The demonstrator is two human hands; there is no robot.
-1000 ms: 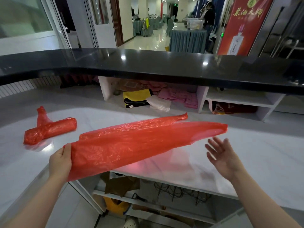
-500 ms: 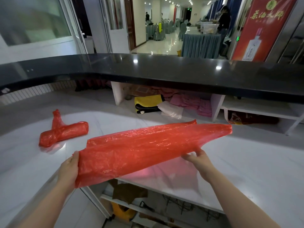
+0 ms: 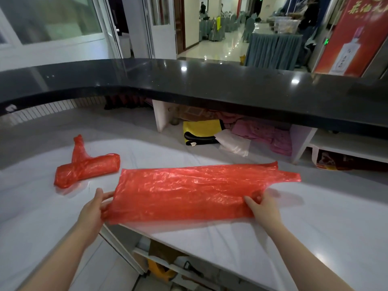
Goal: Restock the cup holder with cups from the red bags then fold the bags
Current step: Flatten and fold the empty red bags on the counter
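At far left on the white counter (image 3: 42, 206): a folded red bag (image 3: 86, 168), rolled into a short bundle with one twisted end sticking up, lying flat, apart from both hands. Just right of it, near the counter's front edge: the left hand (image 3: 94, 208), pinching the left end of a flat red bag (image 3: 184, 194), thumb on top, fingers tucked beneath the plastic. Stretched across the middle: that flat red bag, long and wrinkled, spread out over the counter surface, its near edge overhanging the gap above the lower shelves (image 3: 168, 263). Whether fully resting on the counter or lifted slightly, cannot tell. At the bag's right portion: the right hand (image 3: 262, 208), gripping the near edge with fingers closed on the plastic, a tapered handle end (image 3: 289, 177) extending past it to the right. Beyond, across the whole width: a black raised countertop (image 3: 210, 85), with yellow and pink cloths (image 3: 241, 133) stowed in the cubby below.
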